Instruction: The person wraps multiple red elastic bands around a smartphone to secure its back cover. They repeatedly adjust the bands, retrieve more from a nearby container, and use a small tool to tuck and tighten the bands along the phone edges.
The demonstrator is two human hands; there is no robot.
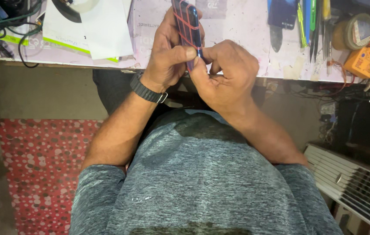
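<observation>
At top centre, the left hand [167,56] grips a dark phone [189,26] bound with red bands above the worktop [246,39] edge. The right hand [226,74] has its fingers pinched shut at the phone's lower edge; working there seems to need a steady grip.

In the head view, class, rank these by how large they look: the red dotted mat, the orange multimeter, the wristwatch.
1. Red dotted mat, clearly largest.
2. Orange multimeter, partly cut off by the frame.
3. Wristwatch on the left wrist, smallest, though nearer the camera.
</observation>
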